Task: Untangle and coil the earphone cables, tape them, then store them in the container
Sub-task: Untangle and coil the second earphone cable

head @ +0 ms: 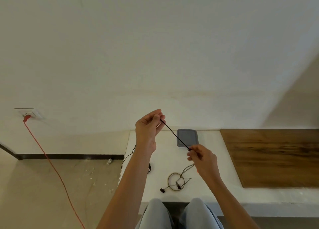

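Black earphone cable point(174, 135) held taut above the white table point(166, 161), long axis slanting from the raised left hand point(148, 129), fingertips pinching its upper end, down-right to the right hand point(202, 157), fingers curled and pinching the lower end, crossing the grey container point(189, 135).

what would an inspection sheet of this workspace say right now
surface: white table, wooden board on its right part
job's things: grey container, lid seemingly on; tape roll flat on the table; earbuds beside it
clutter: clear scraps on the floor
hands: left hand and right hand pinch a black cable taut above the table
cables: second dark cable hangs off the table's left edge; red cord runs from wall socket across the floor
surroundings: plain white wall, dark skirting
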